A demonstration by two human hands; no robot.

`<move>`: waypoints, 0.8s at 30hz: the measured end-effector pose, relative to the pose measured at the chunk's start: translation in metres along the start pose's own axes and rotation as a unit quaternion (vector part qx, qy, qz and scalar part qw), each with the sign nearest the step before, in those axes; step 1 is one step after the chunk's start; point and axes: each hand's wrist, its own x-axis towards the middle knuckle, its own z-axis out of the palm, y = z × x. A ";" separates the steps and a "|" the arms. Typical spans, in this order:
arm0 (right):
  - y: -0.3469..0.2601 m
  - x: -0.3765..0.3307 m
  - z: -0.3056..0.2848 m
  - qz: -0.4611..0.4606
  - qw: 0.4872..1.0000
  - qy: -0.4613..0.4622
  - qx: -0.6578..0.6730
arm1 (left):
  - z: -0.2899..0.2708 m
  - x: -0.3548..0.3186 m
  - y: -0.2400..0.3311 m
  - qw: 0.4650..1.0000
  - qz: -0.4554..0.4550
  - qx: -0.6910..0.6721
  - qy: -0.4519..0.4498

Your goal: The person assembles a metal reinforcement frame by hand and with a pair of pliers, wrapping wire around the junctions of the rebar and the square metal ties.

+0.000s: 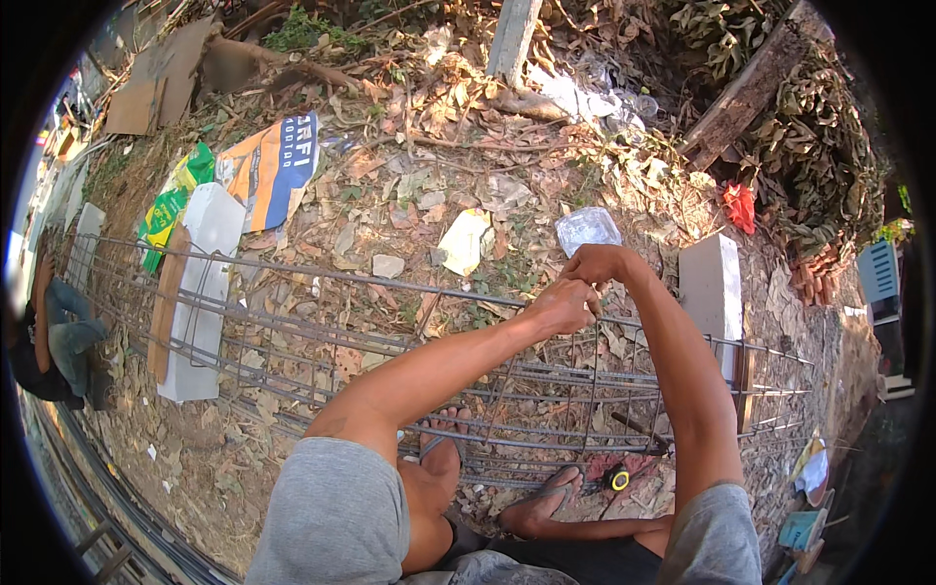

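My left hand [564,306] and my right hand [597,263] meet at the far top bar of a long steel rebar cage [458,292]. The fingers of both are closed, and what they pinch is too small or hidden to make out. Thin stirrups [595,380] run across the long bars below my hands. The cage rests across a pale block [200,292] on the left and another pale block [712,292] on the right. A yellow and black tape measure [616,478] lies near my right foot. Beside it is a dark rod-like tool [639,429], its kind unclear.
Another person [68,322] crouches at the cage's far left end. Beyond the cage lie a clear plastic piece [588,230], a yellowish wrapper [466,242], a printed sack [273,171] and dry leaves. Long bars [127,487] lie at lower left. A wooden post [514,44] stands behind.
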 end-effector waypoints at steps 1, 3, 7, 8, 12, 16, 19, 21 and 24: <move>-0.001 0.008 0.000 0.001 1.000 -0.002 0.003 | 0.002 0.000 -0.002 1.000 -0.001 -0.001 -0.004; -0.004 0.023 0.001 -0.034 0.993 -0.059 -0.099 | 0.003 -0.001 -0.005 0.999 -0.027 -0.024 -0.016; 0.020 0.047 0.011 -0.077 0.993 -0.077 -0.048 | -0.001 -0.002 -0.003 0.995 -0.065 -0.068 -0.041; 0.021 0.046 0.011 -0.021 0.999 -0.007 -0.047 | -0.001 -0.003 -0.003 0.996 -0.066 -0.051 -0.028; 0.040 0.041 0.018 0.096 0.985 0.136 -0.042 | -0.005 0.001 -0.004 0.996 -0.077 -0.039 -0.033; 0.040 0.035 0.025 0.096 0.950 0.291 -0.058 | 0.004 0.008 -0.017 0.988 -0.125 -0.081 -0.028; 0.038 0.030 0.024 0.116 0.919 0.373 -0.054 | -0.002 0.023 -0.013 0.966 -0.164 -0.184 -0.082; 0.056 0.037 0.024 0.095 0.921 0.373 -0.053 | -0.008 0.027 -0.002 0.954 -0.168 -0.189 -0.163; -0.005 -0.006 0.008 -0.006 0.959 0.277 -0.058 | -0.016 0.014 -0.012 0.959 -0.168 -0.181 -0.140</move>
